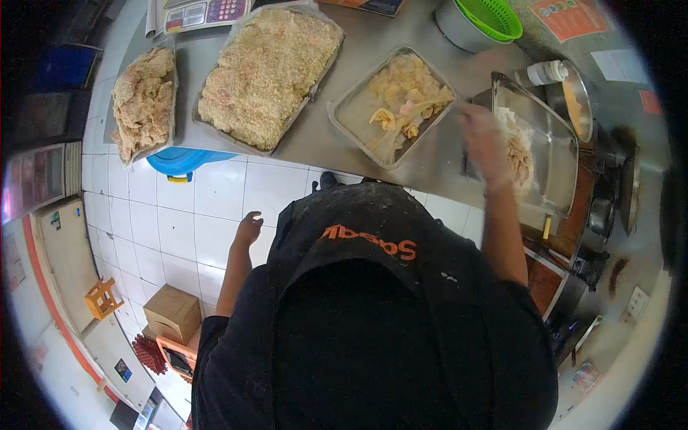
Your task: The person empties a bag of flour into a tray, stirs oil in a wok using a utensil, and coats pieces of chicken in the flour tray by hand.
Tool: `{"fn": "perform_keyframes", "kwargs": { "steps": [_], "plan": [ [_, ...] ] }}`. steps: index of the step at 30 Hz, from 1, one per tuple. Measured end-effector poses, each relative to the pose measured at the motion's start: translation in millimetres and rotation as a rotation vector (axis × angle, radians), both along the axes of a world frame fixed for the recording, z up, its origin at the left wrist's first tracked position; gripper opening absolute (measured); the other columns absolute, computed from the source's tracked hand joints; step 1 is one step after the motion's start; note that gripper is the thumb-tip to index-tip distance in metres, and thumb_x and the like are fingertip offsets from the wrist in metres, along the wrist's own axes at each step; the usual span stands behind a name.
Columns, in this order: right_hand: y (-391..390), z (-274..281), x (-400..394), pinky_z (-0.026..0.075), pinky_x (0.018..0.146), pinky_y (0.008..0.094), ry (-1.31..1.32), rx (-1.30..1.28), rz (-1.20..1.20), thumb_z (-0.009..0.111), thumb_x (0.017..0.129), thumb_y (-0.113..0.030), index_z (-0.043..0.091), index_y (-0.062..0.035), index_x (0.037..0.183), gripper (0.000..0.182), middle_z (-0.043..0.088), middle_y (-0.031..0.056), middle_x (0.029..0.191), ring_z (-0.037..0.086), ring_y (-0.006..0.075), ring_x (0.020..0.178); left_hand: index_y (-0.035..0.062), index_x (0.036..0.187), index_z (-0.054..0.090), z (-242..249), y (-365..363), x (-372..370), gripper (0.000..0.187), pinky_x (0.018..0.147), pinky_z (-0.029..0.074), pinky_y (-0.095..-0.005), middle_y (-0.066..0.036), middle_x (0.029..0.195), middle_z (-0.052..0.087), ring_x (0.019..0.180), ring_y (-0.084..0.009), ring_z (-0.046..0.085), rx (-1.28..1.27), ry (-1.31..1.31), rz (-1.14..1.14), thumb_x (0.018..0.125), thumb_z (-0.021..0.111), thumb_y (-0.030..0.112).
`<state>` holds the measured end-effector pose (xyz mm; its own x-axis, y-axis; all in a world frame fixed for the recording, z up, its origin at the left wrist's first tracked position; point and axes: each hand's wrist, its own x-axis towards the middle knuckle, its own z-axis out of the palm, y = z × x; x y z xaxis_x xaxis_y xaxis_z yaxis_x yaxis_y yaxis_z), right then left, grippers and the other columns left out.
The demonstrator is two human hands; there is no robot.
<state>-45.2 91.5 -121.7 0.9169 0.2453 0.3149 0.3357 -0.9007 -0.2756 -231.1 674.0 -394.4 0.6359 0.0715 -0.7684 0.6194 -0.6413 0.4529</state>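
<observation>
My right hand [487, 143], smeared by motion, is over the near-left rim of a deep metal tray [555, 161]. In that tray lie white flour [507, 118] and pieces of floured meat [520, 161]. Left of this hand is a plastic-lined tray [347, 107] with yellowish, wet-looking pieces [408, 82] in cloudy liquid. Whether my right fingers hold anything is hidden by the blur. My left hand [249, 226] hangs beside my body above the tiled floor, away from the counter. Its fingers are loosely bent and apart, with nothing in them.
Two trays of crumb-coated pieces, a large one [269, 75] and a smaller one [145, 100], stand on the steel counter [315, 136]. Behind are a scale [204, 14], a pot with a green basket [494, 21], a shaker bottle [542, 73] and a bowl [577, 100]. A blue lid [183, 161] sits below.
</observation>
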Motion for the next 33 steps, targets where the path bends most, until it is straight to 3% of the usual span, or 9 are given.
{"fn": "perform_keyframes", "kwargs": {
  "steps": [2, 9, 12, 14, 15, 16, 24, 30, 33],
  "plan": [
    [33.8, -44.0, 16.6, 0.047, 0.077, 0.0408, 0.244, -0.504, 0.062, 0.052, 0.084, -0.014, 0.059, -0.0021, 0.095, 0.018, 0.061, 0.0136, 0.093, 0.058, 0.0303, 0.088, 0.0091, 0.117, 0.054, -5.0, 0.1, -2.8, 0.038, 0.078, 0.049, -0.0362, -0.020, 0.095, 0.064, 0.089, -0.0291, 0.062, 0.004, 0.006, -0.027, 0.083, 0.057, 0.025],
    [49.4, -89.6, 52.0, 0.048, 0.071, 0.0386, 0.147, -0.858, 0.226, 0.054, 0.081, -0.017, 0.061, -0.0047, 0.090, 0.017, 0.061, 0.0102, 0.086, 0.059, 0.0286, 0.083, 0.0081, 0.116, 0.055, 12.8, 18.9, -34.8, 0.036, 0.073, 0.049, -0.0353, -0.018, 0.090, 0.064, 0.080, -0.0266, 0.063, -0.012, -0.028, 0.123, 0.083, 0.056, 0.024],
    [47.0, -60.1, 56.2, 0.048, 0.071, 0.0383, 0.254, -0.524, 0.353, 0.054, 0.085, -0.026, 0.063, -0.0016, 0.083, 0.026, 0.060, 0.0159, 0.083, 0.060, 0.0291, 0.077, 0.0084, 0.114, 0.056, 8.6, 28.0, -69.7, 0.035, 0.071, 0.050, -0.0361, -0.017, 0.087, 0.064, 0.077, -0.0259, 0.063, 0.039, 0.009, 0.190, 0.083, 0.056, 0.024],
    [62.1, -29.7, 49.7, 0.046, 0.079, 0.0337, 0.574, 0.144, 0.266, 0.059, 0.081, -0.023, 0.066, -0.0069, 0.093, 0.021, 0.060, 0.0120, 0.096, 0.058, 0.0267, 0.093, 0.0084, 0.113, 0.056, -70.7, 66.7, -139.2, 0.035, 0.071, 0.050, -0.0368, -0.018, 0.086, 0.065, 0.078, -0.0270, 0.063, 0.063, -0.145, -0.072, 0.083, 0.057, 0.025],
    [70.5, -31.1, 50.9, 0.046, 0.079, 0.0337, 0.575, 0.144, 0.273, 0.059, 0.081, -0.023, 0.066, -0.0069, 0.093, 0.021, 0.060, 0.0120, 0.096, 0.058, 0.0267, 0.093, 0.0085, 0.112, 0.057, -102.5, 87.9, -158.2, 0.034, 0.072, 0.050, -0.0374, -0.018, 0.086, 0.065, 0.080, -0.0281, 0.063, 0.086, -0.305, -0.352, 0.082, 0.058, 0.025],
    [78.9, -33.1, 52.3, 0.045, 0.080, 0.0323, 0.673, 0.194, 0.233, 0.060, 0.081, -0.026, 0.066, -0.0070, 0.093, 0.024, 0.059, 0.0131, 0.100, 0.057, 0.0267, 0.095, 0.0082, 0.110, 0.058, -45.4, 55.6, -141.1, 0.034, 0.073, 0.049, -0.0381, -0.019, 0.086, 0.065, 0.082, -0.0293, 0.063, 0.026, 0.113, 0.136, 0.082, 0.060, 0.026],
    [113.3, -58.3, 42.0, 0.048, 0.068, 0.0387, 0.600, -0.095, 0.131, 0.059, 0.077, -0.046, 0.065, -0.0012, 0.092, 0.047, 0.062, 0.0198, 0.074, 0.061, 0.0329, 0.070, 0.0072, 0.114, 0.056, -50.4, 40.4, -135.3, 0.035, 0.067, 0.050, -0.0360, -0.017, 0.079, 0.065, 0.070, -0.0249, 0.064, -0.038, 0.063, 0.058, 0.083, 0.059, 0.023],
    [33.0, 53.6, 4.0, 0.046, 0.073, 0.0290, 0.506, 0.673, -0.223, 0.066, 0.077, -0.023, 0.063, -0.0032, 0.097, 0.029, 0.062, 0.0039, 0.085, 0.057, 0.0159, 0.076, 0.0072, 0.115, 0.055, -16.2, 12.8, -48.1, 0.035, 0.067, 0.050, -0.0356, -0.017, 0.086, 0.065, 0.070, -0.0234, 0.063, -0.051, -0.005, -0.013, 0.084, 0.058, 0.023],
    [-69.3, 71.3, -22.5, 0.045, 0.074, 0.0248, 0.476, 0.545, -0.493, 0.065, 0.080, -0.022, 0.061, -0.0046, 0.105, 0.031, 0.060, 0.0032, 0.096, 0.057, 0.0143, 0.080, 0.0054, 0.113, 0.055, 32.8, -26.6, 6.7, 0.033, 0.065, 0.050, -0.0339, -0.016, 0.088, 0.065, 0.070, -0.0215, 0.063, -0.136, -0.024, -0.019, 0.085, 0.057, 0.023]
  ]
}}
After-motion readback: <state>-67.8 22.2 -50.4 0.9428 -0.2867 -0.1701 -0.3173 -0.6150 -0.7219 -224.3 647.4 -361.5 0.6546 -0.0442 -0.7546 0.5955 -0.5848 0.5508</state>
